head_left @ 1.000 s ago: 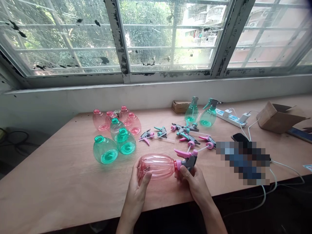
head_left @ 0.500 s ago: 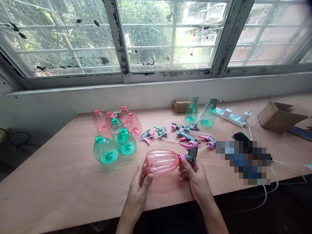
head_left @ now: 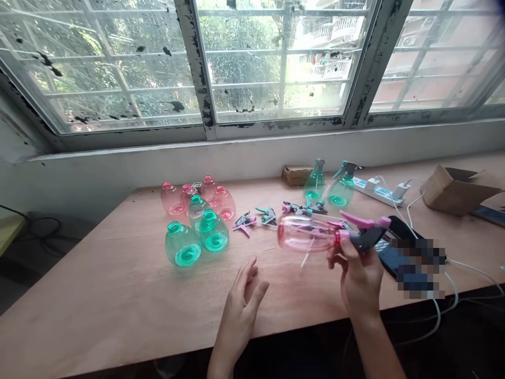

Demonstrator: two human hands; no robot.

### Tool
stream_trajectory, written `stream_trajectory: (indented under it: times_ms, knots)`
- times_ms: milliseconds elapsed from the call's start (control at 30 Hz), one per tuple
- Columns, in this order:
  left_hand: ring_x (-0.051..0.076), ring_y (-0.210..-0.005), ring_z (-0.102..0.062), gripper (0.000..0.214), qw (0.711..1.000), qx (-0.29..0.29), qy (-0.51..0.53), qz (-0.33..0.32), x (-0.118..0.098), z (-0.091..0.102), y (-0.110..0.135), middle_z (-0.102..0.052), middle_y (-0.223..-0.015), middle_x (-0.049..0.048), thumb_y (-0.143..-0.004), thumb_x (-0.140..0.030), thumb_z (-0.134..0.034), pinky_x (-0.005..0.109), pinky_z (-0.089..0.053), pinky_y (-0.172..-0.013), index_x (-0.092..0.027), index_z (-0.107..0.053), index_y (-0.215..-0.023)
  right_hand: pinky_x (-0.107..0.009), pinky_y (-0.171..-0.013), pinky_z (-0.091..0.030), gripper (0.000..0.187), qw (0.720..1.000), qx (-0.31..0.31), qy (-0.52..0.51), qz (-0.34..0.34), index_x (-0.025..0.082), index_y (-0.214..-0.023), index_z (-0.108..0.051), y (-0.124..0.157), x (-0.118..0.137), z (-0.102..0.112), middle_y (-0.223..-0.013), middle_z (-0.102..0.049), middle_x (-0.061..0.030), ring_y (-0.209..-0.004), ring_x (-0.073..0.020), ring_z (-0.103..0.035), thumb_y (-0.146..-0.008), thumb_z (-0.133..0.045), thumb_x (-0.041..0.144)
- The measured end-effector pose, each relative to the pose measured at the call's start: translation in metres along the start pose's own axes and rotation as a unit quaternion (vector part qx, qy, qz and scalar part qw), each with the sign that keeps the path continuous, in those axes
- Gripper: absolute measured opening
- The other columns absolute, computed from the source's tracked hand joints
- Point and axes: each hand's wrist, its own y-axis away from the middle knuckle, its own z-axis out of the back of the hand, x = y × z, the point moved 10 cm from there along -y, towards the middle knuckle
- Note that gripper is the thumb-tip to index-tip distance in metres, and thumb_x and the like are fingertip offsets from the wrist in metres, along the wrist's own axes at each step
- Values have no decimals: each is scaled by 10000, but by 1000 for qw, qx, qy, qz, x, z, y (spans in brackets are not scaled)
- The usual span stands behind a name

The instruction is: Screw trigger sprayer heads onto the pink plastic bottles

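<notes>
The pink bottle point(head_left: 305, 234) was held on its side above the table point(head_left: 138, 295), nearer than the strip point(head_left: 379, 192) and to the left of it. Its neck and the dark part of its spray head point(head_left: 369, 238) were clasped in the right hand point(head_left: 361, 276), and its base was pointed away from that hand. The left hand point(head_left: 244, 297) was set apart, below and to the left of the base, its fingers loosely curled and its thumb spread, with nothing gripped.

The collar was partly covered by the right hand's fingers, and how far it was screwed on could not be told. Of the loose heads point(head_left: 245, 222), spread in front of the strip and to its left, some were screened by the pink bottle or seen only through its wall, and could not be counted. The phone point(head_left: 404, 227), in front of the strip, was partly covered by the spray head. Both forearms were cut off at the lower edge.

Half a second earlier the base had been cupped by the left hand; by this moment it had been released, and the pink bottle had been carried rightward, closer to the strip. The open green bottles point(head_left: 215, 237), well left of the strip, had been left in place
</notes>
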Motion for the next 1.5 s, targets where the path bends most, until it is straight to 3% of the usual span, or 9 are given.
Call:
stream_trajectory:
  times_ms: [133,233,400,500,633,867,1133,1333,1500]
  knots:
    - [278,-1337,-547,577,999,7,37,4,3,3,0,-639,-1364,115,-934,-528,-601,444,-379,-1162,-253,-536,-1437,-246,-424,-461,316,987,-26,117,107,209,-930,-632,-62,30,-11,-648,-625,42,-503,-146,-579,-826,-768,475]
    - [263,-1319,-558,528,999,16,42,4,4,3,0,-650,-1338,100,-951,-513,-588,435,-388,-1155,-267,-553,-1417,-282,-486,-534,414,932,53,319,163,194,-1119,-605,-112,34,-62,-844,-704,-32,-586,-180,-669,-923,-601,559]
    - [253,-1305,-563,490,998,23,53,-8,1,2,1,-624,-1380,88,-961,-503,-579,421,-409,-1142,-266,-576,-1390,-386,-785,-566,233,879,106,435,166,163,-1001,-676,-174,4,-134,-870,-752,-83,-841,-268,-721,-891,-712,366]
    - [261,-1298,-564,486,999,18,51,-3,1,3,2,-630,-1369,99,-956,-505,-583,423,-405,-1140,-251,-595,-1370,-441,-858,-570,220,852,123,490,135,128,-1053,-680,-191,-28,-154,-978,-744,-99,-937,-271,-710,-915,-716,295]
    - [268,-1287,-569,485,998,21,54,-1,2,3,4,-636,-1361,103,-946,-513,-594,412,-416,-1124,-251,-612,-1354,-449,-865,-593,292,831,137,530,99,175,-1228,-634,-198,-61,-160,-1228,-674,-82,-1017,-240,-691,-981,-658,330]
    - [282,-1271,-572,506,998,18,62,4,4,5,4,-658,-1314,111,-929,-535,-603,400,-416,-1106,-242,-627,-1341,-455,-870,-595,330,803,154,570,83,184,-1276,-612,-201,-79,-163,-1276,-652,-93,-1044,-251,-684,-984,-654,332]
    - [262,-1274,-566,473,998,20,66,-3,2,5,5,-635,-1344,99,-949,-516,-585,391,-418,-1110,-251,-620,-1339,-498,-930,-566,361,734,174,650,88,190,-1306,-597,-143,-109,-146,-1329,-628,-102,-1116,-276,-659,-984,-650,344]
    - [256,-1233,-593,416,998,13,66,-17,-4,7,7,-654,-1329,88,-956,-489,-582,386,-439,-1080,-259,-647,-1297,-497,-928,-565,344,668,251,698,57,185,-1281,-613,-127,-134,-137,-1311,-638,-99,-1108,-273,-662,-982,-652,351]
    - [253,-1215,-609,397,997,8,71,-19,-6,5,8,-664,-1312,86,-961,-480,-578,384,-450,-1066,-256,-652,-1281,-492,-930,-562,329,639,333,690,72,180,-1248,-632,-127,-133,-136,-1283,-655,-93,-1097,-266,-668,-977,-658,364]
